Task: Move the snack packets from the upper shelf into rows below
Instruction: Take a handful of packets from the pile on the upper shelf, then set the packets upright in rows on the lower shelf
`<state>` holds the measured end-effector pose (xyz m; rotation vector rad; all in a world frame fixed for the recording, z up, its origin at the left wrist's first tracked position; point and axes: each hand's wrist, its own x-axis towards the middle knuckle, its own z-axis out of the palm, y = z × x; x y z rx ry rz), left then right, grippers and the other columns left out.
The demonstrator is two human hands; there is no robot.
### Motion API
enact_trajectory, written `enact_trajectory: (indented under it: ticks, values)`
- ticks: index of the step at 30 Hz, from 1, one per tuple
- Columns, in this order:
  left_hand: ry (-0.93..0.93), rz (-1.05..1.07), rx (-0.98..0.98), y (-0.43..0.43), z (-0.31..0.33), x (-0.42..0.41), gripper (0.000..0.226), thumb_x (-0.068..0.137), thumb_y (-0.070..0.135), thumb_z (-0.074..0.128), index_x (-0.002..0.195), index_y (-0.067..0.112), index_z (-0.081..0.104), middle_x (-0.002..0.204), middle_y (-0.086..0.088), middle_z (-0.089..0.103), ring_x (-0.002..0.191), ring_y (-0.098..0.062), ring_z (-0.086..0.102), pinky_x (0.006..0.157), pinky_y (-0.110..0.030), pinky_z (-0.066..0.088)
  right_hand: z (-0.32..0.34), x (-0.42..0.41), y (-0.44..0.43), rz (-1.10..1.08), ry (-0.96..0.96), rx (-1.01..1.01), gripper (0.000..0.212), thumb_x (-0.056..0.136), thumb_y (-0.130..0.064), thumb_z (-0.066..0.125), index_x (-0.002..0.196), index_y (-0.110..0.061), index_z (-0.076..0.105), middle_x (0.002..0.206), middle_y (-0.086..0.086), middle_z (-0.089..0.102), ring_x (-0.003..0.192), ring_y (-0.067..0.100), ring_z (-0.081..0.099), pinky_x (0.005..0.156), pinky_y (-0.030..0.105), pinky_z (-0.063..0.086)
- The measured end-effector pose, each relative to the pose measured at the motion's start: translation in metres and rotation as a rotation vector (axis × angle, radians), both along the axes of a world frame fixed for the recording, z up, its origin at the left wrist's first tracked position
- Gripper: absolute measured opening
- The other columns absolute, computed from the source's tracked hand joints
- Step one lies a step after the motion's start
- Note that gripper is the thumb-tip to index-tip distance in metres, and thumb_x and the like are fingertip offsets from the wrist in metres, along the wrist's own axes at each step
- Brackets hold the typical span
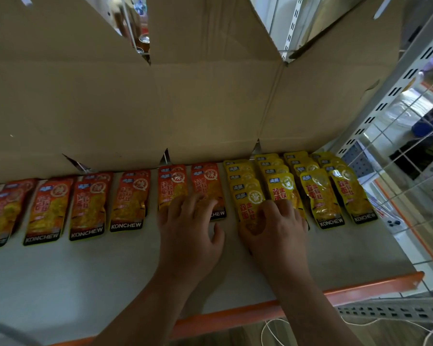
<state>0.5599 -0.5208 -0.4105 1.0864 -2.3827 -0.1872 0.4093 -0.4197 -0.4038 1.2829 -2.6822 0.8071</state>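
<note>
The 2 hands lie spread and flat, gripping nothing, the left hand (188, 226) on the orange packets (129, 198) and the right hand (273, 231) on the yellow packets (320, 193), probably squaring the overlapping rows along the far side of the shelf (85, 270), below the cardboard (160, 108).

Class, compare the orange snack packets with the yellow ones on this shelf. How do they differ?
The orange packets fill the shelf's left and middle; the yellow packets sit at the right. Yellow rows run several packets deep, overlapping; orange rows show only one or two. Both lie flat, bearing the KONCHEW name.
</note>
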Motion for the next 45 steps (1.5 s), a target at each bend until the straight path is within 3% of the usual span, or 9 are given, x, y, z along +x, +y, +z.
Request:
enact_trajectory:
  ticks: [6,12,18,26,31,36,39,42,45]
  values:
    - [-0.020,0.003,0.011,-0.001,0.001,0.000,0.045,0.081,0.040,0.061,0.122,0.023,0.069,0.129,0.000,0.062,0.119,-0.031,0.056,0.100,-0.049,0.041,-0.002,0.000,0.000,0.003,-0.019,0.000,0.044,0.068,-0.064,0.060,0.085,-0.025,0.051,0.097,-0.001,0.049,0.088,0.029,0.051,0.078,0.046,0.046]
    - [-0.032,0.014,0.004,0.000,0.002,0.001,0.047,0.084,0.044,0.058,0.125,0.023,0.067,0.130,-0.001,0.062,0.121,-0.031,0.055,0.101,-0.050,0.040,0.002,-0.003,0.001,0.012,-0.038,-0.057,0.045,0.069,-0.064,0.061,0.089,-0.024,0.060,0.096,0.001,0.053,0.089,0.031,0.053,0.077,0.046,0.048]
    - [-0.214,-0.043,0.006,0.007,0.011,0.005,0.054,0.089,0.049,0.055,0.138,0.027,0.055,0.142,-0.003,0.053,0.134,-0.033,0.047,0.106,-0.056,0.037,0.012,-0.005,0.009,0.098,-0.054,-0.075,0.058,0.076,-0.046,0.075,0.129,-0.026,0.065,0.128,0.006,0.059,0.114,0.035,0.056,0.095,0.053,0.048]
    - [-0.157,0.206,-0.119,0.036,0.095,0.081,0.063,0.087,0.051,0.054,0.142,0.023,0.056,0.143,-0.010,0.059,0.136,-0.038,0.049,0.109,-0.059,0.040,0.076,0.005,0.000,0.374,-0.028,-0.190,0.063,0.080,-0.051,0.058,0.131,-0.014,0.064,0.132,0.014,0.060,0.116,0.036,0.055,0.095,0.047,0.051]
    - [-0.120,0.434,-0.241,0.039,0.185,0.160,0.066,0.087,0.058,0.054,0.144,0.023,0.056,0.144,-0.010,0.058,0.139,-0.036,0.046,0.108,-0.057,0.040,0.157,0.058,-0.029,0.611,-0.076,-0.262,0.072,0.082,-0.057,0.057,0.145,-0.022,0.053,0.146,0.005,0.050,0.135,0.020,0.039,0.110,0.035,0.034]
    - [-0.107,0.617,-0.379,0.050,0.261,0.257,0.072,0.086,0.064,0.053,0.146,0.024,0.055,0.147,-0.007,0.055,0.140,-0.037,0.044,0.107,-0.056,0.037,0.236,0.150,-0.058,0.887,-0.003,-0.428,0.076,0.080,-0.058,0.061,0.148,-0.024,0.051,0.148,0.002,0.048,0.137,0.020,0.045,0.109,0.046,0.046]
    - [-0.133,0.721,-0.427,0.061,0.302,0.323,0.076,0.087,0.067,0.047,0.150,0.024,0.050,0.146,-0.006,0.054,0.137,-0.035,0.046,0.107,-0.057,0.038,0.281,0.215,-0.069,0.997,0.057,-0.491,0.078,0.082,-0.059,0.061,0.152,-0.029,0.046,0.153,0.000,0.044,0.143,0.021,0.040,0.112,0.048,0.044]
    - [-0.132,0.833,-0.477,0.074,0.337,0.390,0.073,0.088,0.066,0.044,0.150,0.028,0.045,0.146,-0.002,0.052,0.136,-0.030,0.046,0.106,-0.053,0.037,0.322,0.280,-0.081,1.077,0.088,-0.512,0.077,0.084,-0.055,0.065,0.154,-0.034,0.040,0.157,-0.004,0.039,0.145,0.021,0.035,0.118,0.039,0.032]
    - [-0.122,0.886,-0.476,0.083,0.365,0.459,0.070,0.089,0.065,0.042,0.151,0.033,0.041,0.148,0.000,0.052,0.139,-0.028,0.045,0.109,-0.055,0.040,0.359,0.349,-0.098,1.171,0.123,-0.501,0.076,0.087,-0.053,0.067,0.154,-0.035,0.038,0.158,-0.005,0.037,0.143,0.021,0.038,0.117,0.041,0.037]
